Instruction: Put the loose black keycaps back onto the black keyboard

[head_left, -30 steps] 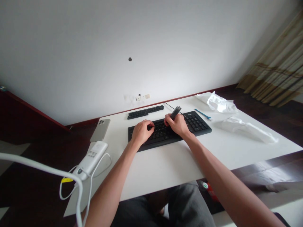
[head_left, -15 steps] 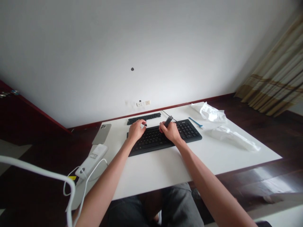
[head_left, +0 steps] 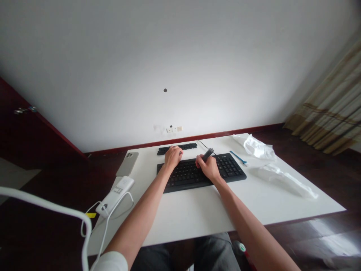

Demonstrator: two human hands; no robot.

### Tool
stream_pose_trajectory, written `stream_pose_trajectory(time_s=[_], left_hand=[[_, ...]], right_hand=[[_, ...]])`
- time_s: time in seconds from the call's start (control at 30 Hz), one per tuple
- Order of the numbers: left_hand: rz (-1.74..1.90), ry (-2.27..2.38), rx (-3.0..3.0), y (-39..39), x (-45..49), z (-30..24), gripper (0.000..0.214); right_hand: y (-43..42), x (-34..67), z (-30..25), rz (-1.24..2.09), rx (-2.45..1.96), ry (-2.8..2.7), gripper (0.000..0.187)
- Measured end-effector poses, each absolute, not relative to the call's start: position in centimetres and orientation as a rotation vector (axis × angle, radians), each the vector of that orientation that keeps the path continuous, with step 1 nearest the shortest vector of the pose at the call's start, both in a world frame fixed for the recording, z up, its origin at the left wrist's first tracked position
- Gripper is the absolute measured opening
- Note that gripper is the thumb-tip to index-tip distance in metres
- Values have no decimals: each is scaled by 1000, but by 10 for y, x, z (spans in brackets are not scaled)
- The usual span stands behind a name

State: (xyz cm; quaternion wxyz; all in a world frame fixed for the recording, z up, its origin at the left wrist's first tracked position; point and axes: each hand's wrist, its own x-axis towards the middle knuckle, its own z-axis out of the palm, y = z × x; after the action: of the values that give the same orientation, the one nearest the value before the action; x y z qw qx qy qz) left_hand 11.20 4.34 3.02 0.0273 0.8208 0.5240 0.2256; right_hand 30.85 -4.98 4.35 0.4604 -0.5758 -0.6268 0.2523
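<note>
A black full-size keyboard (head_left: 194,174) lies on the white table in front of me. My left hand (head_left: 172,158) hovers over its upper left edge, fingers curled together; whatever they hold is hidden. Behind that hand runs a strip of black keycaps (head_left: 188,146), partly covered by it. My right hand (head_left: 209,168) rests above the keyboard's middle right, closed around a dark, stubby handheld tool (head_left: 208,153) whose grey tip points up and away. The exact kind of tool does not show.
Right of the keyboard lie a thin blue tool (head_left: 238,157), a white plastic bag (head_left: 255,146) and a second crumpled wrapper (head_left: 287,180). A phone (head_left: 128,164) and a white power bank (head_left: 115,195) with a cable (head_left: 105,226) are at left. The wall (head_left: 197,75) stands behind.
My left hand has turned and shifted a little right and away from me, its fingers now closed from view. The right hand keeps its tool. The whole view has shifted slightly.
</note>
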Motion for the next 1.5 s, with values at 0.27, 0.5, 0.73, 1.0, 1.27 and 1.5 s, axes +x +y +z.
stream_pose_trajectory(time_s=[0.27,0.5,0.73,1.0,1.27,1.5], left_hand=[[717,1665,2489,46,110,23,19],[679,1759,2401,43,111,24,16],[648,1785,2348,40,111,28,17],[649,1792,2336,40,109,27,13],[675,1774,2349,38,109,27,8],[650,1781,2367,39,109,27,18]], right_hand=[[-47,309,41,634,-1430,-1521,43],[-48,308,43,629,-1428,-1539,43],[-49,308,45,625,-1436,-1541,43],[-50,308,47,623,-1434,-1558,42],[-49,308,45,628,-1445,-1550,42],[-49,307,46,633,-1441,-1544,41]])
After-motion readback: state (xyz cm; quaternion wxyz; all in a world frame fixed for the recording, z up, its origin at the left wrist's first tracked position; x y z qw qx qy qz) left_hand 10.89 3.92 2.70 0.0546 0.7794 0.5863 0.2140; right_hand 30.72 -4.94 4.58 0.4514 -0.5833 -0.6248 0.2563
